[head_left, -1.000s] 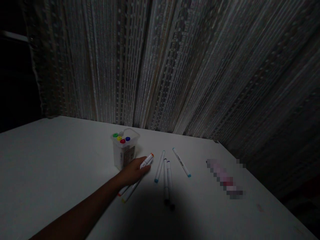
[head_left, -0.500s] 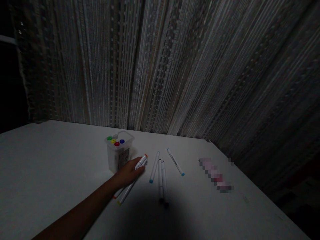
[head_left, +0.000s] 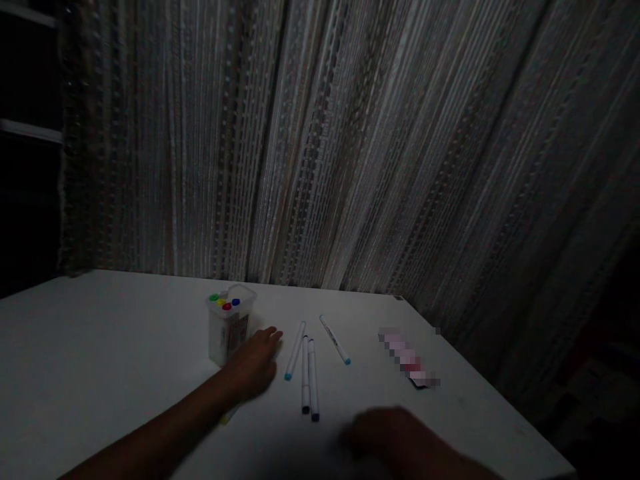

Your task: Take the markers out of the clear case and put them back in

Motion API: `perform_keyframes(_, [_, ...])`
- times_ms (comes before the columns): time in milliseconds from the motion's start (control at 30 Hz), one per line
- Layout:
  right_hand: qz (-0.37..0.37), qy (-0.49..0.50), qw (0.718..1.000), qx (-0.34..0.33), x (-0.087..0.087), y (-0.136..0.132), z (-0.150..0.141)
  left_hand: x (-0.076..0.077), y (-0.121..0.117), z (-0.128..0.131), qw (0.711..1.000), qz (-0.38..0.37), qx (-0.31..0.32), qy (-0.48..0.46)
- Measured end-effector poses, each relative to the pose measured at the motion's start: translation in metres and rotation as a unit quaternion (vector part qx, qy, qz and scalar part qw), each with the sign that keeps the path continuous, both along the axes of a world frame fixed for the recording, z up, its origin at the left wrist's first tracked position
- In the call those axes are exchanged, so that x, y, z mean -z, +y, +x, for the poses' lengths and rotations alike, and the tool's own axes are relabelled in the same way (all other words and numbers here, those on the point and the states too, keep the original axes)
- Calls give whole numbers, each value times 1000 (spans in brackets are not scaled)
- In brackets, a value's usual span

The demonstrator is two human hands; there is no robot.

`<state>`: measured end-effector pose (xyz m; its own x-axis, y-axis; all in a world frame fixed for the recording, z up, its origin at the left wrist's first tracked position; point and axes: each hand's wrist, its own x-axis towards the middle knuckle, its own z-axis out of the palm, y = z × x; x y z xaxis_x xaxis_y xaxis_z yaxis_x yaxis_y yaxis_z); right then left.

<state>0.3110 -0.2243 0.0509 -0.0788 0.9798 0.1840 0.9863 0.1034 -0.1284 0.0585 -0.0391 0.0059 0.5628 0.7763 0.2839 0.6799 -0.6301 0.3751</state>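
New since a moment ago: a right hand [head_left: 377,430], low and blurry at the near side of the bench [head_left: 150,320]. Too blurry to tell whether clenched or holding something. Changed too: the left hand [head_left: 255,360], a moment ago wrapped around markers with orange tips, now released, palm down, with fingers stretched forward and thumb apart. Orange tips now out of sight. Under the left wrist, mostly hidden, a yellow-ended marker [head_left: 229,417], with the yellow end poking out toward the near left. Same places as before for the box and the four loose markers.

Just beside the left hand, an upright box [head_left: 220,340] of cloudy see-through plastic, with a label [head_left: 237,333] on the front. Round tops [head_left: 227,306] inside in green, yellow, red and blue.

Right of the left hand, slim, smooth white sticks. First, a light-blue-ended marker [head_left: 296,350], long way slanting from far right to near left. Next, two dark-ended markers [head_left: 305,373], just beside each other, almost straight away from the body, dark ends near. Farther right, a marker with lettering [head_left: 334,339], slanting from far left to near right, bright blue end near. Behind the bench, a stripy, bumpy grey curtain [head_left: 300,167].
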Motion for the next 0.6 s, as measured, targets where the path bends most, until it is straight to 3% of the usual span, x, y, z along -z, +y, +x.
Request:
perform_keyframes(33, [-20,-10,999,-49,-26,25,1,-13,-5,-6,1000,4,24,9])
perform_keyframes(67, [-86,-70,986,-125,-53,50,2,-27,-10,-13,998,10,62,22])
perform_keyframes(100, [-99,-132,976,-138,-81,76,1,-42,-16,-22,993,17,106,41])
perform_keyframes(167, [-80,-213,971,-71,-126,121,-4,-73,-27,-39,975,34,193,104])
perform_keyframes(200, [-49,-213,976,-22,-140,140,-9,-86,-32,-47,965,55,226,123])
perform_keyframes(267, [47,-168,984,44,-145,166,-22,-105,-36,-60,961,120,229,98])
perform_keyframes(300, [72,-156,984,49,-136,173,-31,-110,-34,-65,966,159,198,50])
perform_keyframes(367, [117,-78,987,81,-96,181,-49,-108,-26,-71,967,225,86,-88])
perform_keyframes(467, [69,-26,995,73,-21,182,-72,-84,-2,-74,935,238,-69,-255])
perform_keyframes(533, [51,-20,995,84,16,182,-78,-63,14,-72,938,208,-90,-261])
perform_keyframes(600, [37,-13,995,91,37,184,-78,-45,27,-69,942,192,-89,-259])
